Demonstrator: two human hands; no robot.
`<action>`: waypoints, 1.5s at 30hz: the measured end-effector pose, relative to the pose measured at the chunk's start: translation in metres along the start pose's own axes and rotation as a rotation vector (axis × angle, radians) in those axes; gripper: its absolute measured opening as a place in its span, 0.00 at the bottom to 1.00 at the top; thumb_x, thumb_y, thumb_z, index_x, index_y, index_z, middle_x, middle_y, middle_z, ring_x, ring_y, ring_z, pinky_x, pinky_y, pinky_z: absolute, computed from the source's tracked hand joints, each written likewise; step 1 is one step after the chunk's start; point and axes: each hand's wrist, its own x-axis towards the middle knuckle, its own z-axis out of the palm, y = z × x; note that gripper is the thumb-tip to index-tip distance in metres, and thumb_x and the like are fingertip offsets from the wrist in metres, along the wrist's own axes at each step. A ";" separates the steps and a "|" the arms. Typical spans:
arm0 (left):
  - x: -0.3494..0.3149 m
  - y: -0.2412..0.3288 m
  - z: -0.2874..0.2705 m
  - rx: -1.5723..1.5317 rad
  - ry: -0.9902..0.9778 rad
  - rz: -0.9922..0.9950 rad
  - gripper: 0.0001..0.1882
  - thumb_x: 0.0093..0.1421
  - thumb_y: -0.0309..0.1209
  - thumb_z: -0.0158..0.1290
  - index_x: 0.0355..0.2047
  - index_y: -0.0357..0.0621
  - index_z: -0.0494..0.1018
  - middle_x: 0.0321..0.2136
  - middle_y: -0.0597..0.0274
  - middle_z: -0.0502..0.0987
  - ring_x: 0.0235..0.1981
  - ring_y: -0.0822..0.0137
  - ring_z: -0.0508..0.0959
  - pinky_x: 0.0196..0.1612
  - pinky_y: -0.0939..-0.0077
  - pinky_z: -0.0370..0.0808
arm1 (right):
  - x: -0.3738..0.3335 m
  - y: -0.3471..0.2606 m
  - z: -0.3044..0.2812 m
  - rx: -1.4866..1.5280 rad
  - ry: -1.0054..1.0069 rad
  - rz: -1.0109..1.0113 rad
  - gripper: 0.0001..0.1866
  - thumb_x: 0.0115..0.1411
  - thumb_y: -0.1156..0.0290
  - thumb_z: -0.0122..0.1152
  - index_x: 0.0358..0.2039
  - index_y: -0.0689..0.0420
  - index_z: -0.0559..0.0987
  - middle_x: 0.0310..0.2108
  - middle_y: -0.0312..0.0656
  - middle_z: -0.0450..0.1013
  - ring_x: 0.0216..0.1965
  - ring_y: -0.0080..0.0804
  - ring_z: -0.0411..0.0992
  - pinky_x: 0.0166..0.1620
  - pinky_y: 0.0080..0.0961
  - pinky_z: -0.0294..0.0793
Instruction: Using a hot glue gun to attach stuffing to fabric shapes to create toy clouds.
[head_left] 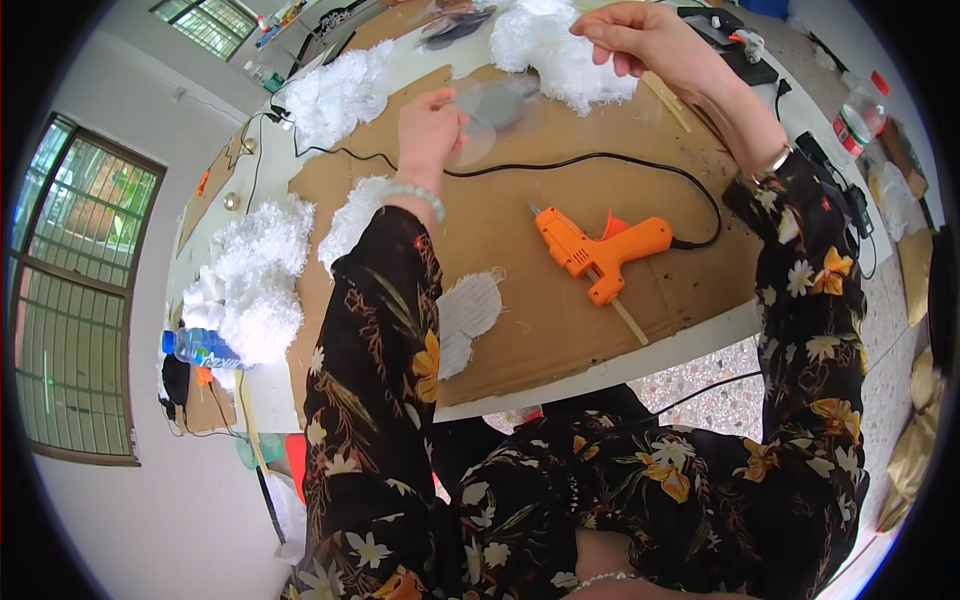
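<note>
My left hand [432, 135], a bead bracelet at its wrist, is closed at the edge of a see-through round plastic piece [495, 108] with a greyish middle. Motion smears that piece, so its exact shape is unclear. My right hand [650, 45] is raised over the far right of the table, thumb and fingertips pinched together. Whatever sits in that pinch is too small to make out. Nearer to me, an orange glue gun [590, 250] lies on its side on brown cardboard [490, 230], a glue stick poking from its back end. Its black cord loops behind it.
Fluffy white fibre heaps lie at the left [262, 270] and far side [560, 60]. A white fringed piece [470, 315] rests near my left forearm. A blue-labelled bottle [205, 347] lies at the left edge; a red-capped bottle [862, 112] is at the right.
</note>
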 end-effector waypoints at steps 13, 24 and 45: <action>0.012 0.023 -0.052 0.324 -0.117 0.379 0.21 0.60 0.37 0.53 0.50 0.38 0.72 0.35 0.61 0.79 0.36 0.72 0.78 0.38 0.80 0.72 | -0.023 -0.045 0.065 0.127 0.186 0.491 0.08 0.61 0.76 0.53 0.41 0.64 0.72 0.27 0.44 0.75 0.24 0.30 0.77 0.28 0.21 0.79; -0.196 0.018 -0.113 -0.160 -0.228 0.070 0.18 0.60 0.24 0.52 0.51 0.38 0.70 0.34 0.57 0.80 0.35 0.71 0.79 0.41 0.80 0.74 | -0.006 -0.071 0.181 0.197 0.107 0.246 0.07 0.65 0.76 0.50 0.42 0.62 0.74 0.33 0.42 0.76 0.34 0.25 0.77 0.37 0.19 0.79; -0.225 -0.045 -0.109 0.235 -0.013 0.065 0.06 0.56 0.22 0.55 0.35 0.38 0.76 0.19 0.62 0.74 0.20 0.75 0.72 0.25 0.80 0.69 | -0.071 -0.015 0.177 -0.835 -0.389 -0.461 0.16 0.41 0.78 0.66 0.35 0.59 0.80 0.23 0.36 0.70 0.24 0.31 0.68 0.25 0.23 0.68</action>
